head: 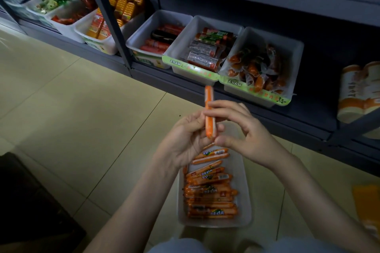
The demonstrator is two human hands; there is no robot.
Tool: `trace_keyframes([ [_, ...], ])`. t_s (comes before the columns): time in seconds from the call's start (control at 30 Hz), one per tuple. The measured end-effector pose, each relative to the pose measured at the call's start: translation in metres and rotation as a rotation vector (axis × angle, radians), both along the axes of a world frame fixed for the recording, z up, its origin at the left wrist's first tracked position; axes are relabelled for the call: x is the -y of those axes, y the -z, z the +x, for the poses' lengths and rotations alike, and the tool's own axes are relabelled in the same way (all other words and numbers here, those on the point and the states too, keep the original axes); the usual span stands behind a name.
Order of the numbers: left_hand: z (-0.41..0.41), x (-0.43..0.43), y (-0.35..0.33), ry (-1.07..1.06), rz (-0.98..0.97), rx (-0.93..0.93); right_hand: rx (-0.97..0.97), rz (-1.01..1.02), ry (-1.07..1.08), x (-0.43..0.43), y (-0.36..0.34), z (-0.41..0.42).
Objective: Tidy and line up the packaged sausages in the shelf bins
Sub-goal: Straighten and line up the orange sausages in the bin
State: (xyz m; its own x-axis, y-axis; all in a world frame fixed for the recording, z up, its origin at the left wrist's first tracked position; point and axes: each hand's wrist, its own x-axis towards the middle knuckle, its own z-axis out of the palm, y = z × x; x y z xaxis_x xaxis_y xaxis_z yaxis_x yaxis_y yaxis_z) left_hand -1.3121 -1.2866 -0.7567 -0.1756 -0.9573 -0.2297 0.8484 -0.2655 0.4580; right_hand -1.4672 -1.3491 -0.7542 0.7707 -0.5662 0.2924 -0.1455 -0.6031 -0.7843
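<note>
Between both hands' fingers (213, 107) — one upright sausage (209, 96).

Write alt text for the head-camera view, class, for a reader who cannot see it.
The left hand and right hand hold one orange packaged sausage upright above a clear bin of similar sausages lying side by side. Behind, white bins of other packaged sausages sit on a low grey shelf.

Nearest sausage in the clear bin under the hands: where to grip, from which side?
Pinch the nearest sausage at mid-length, from above. It lies flat across the bin, thin, packed against its far neighbour; bare bin floor on the near side likely leaves room.
</note>
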Motion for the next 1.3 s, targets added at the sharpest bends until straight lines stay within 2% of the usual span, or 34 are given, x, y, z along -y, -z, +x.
trace_keyframes([
  [0.07,-0.004,0.000,-0.002,0.004,0.042,-0.043,0.021,-0.155,0.023,-0.001,0.002,0.004],
  [0.13,-0.008,0.003,0.000,-0.042,0.096,0.101,0.093,-0.251,0.079,-0.001,0.004,0.007],
  [0.2,-0.012,0.004,-0.002,-0.040,0.075,0.453,0.156,-0.220,0.149,-0.002,0.007,0.007],
  [0.4,-0.024,-0.002,0.005,-0.008,-0.270,1.395,0.350,0.066,0.305,-0.007,0.009,0.006],
  [0.47,-0.026,0.000,0.008,-0.015,-0.321,1.587,0.377,0.067,0.305,-0.011,0.008,0.007],
  [0.57,-0.026,0.001,0.008,-0.071,-0.312,1.649,0.386,-0.052,0.271,-0.013,0.011,0.010],
  [0.77,-0.027,0.001,0.003,-0.239,-0.434,1.674,0.232,-0.652,0.212,-0.003,0.021,0.003],
  [0.9,-0.025,0.003,0.009,-0.301,-0.493,1.695,0.197,-0.811,0.230,-0.002,0.024,0.002],
  [1.03,-0.022,0.007,0.020,-0.364,-0.505,1.687,0.149,-0.852,0.226,0.000,0.028,0.002],
  [1.17,-0.020,0.010,0.027,-0.353,-0.462,1.664,0.110,-0.807,0.182,0.003,0.034,0.003],
  [1.23,-0.017,0.014,0.031,-0.311,-0.440,1.683,0.092,-0.701,0.177,0.006,0.038,0.005],
  [1.3,-0.010,0.020,0.044,-0.263,-0.448,1.787,0.083,-0.503,0.253,0.011,0.046,0.007],
])
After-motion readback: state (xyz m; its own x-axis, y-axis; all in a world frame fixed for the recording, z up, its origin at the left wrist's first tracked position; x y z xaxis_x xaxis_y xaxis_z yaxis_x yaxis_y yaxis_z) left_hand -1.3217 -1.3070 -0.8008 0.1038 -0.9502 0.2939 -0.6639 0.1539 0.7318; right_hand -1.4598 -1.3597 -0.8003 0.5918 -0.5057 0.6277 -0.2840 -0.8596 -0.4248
